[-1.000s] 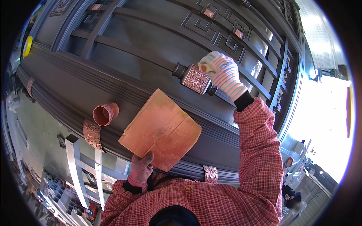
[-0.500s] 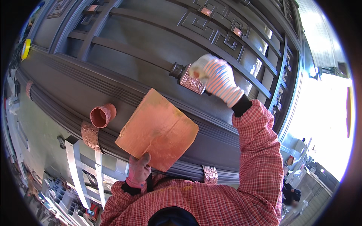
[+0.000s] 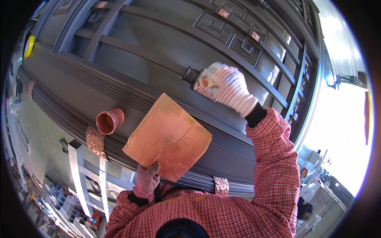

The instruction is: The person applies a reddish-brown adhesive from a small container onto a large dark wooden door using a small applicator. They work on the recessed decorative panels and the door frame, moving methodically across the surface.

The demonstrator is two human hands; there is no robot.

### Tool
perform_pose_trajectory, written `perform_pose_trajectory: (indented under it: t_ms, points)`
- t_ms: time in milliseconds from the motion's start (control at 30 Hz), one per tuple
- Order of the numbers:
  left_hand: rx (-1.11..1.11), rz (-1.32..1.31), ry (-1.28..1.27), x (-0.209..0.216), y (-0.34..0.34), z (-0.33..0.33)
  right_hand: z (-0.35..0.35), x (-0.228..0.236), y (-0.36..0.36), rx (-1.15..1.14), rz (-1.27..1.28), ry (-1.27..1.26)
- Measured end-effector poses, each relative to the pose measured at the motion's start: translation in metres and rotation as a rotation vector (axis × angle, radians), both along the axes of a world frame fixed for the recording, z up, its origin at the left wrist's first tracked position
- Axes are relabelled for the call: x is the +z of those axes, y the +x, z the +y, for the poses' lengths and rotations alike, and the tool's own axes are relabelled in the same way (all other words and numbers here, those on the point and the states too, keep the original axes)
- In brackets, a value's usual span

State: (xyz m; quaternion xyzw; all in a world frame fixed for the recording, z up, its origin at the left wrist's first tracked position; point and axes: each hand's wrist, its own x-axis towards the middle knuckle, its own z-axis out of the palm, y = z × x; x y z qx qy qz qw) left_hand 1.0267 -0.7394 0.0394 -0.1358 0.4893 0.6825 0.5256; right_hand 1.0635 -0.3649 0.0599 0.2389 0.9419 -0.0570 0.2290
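The left hand [image 3: 147, 179], in a pinkish glove, is closed on the near edge of a piece of cardboard [image 3: 168, 137], thumb on top and fingers hidden underneath. The cardboard is a rough square coated in copper-coloured paint, held flat over the mouldings of a large dark grey metal gate [image 3: 131, 63] that fills most of the view; the sheet sits just below the centre of the picture.

The right hand [image 3: 228, 89], in a white striped glove, is up at about one o'clock from the cardboard. It is curled shut around something small at its fingertips, too hidden to tell what. The hand rests against a copper-coloured ornament [image 3: 204, 90], a small embossed square plate fixed on one of the gate's bars, next to a dark round collar on that bar. The sleeve [image 3: 274, 166] is red and white check.

At nine o'clock from the cardboard a small cup [image 3: 109, 121], copper-coloured inside and out, lies tipped on the gate's mouldings, its mouth facing the camera. Just below it, at seven o'clock, is a painted leaf-patterned band [image 3: 95, 141] wrapped over the mouldings. A similar band [image 3: 221, 185] sits at five o'clock from the cardboard, on the gate's near edge.
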Motion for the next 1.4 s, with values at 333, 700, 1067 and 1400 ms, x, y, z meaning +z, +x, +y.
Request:
perform_pose_trajectory:
  t_ms: [333, 700, 1067, 1400]
  points:
    - [-0.015, -0.016, 0.023, 0.003, -0.002, 0.004, 0.004, -0.010, 0.000, -0.019, 0.139, -0.014]
    - [0.013, -0.020, 0.020, -0.003, 0.001, -0.001, 0.005, 0.000, -0.010, -0.131, 0.090, 0.018]
    - [0.007, -0.023, 0.018, -0.002, 0.000, 0.002, 0.018, -0.021, -0.005, -0.074, 0.207, 0.046]
    - [-0.010, -0.062, -0.023, 0.005, -0.004, 0.010, 0.039, -0.018, 0.033, -0.228, 0.030, 0.015]
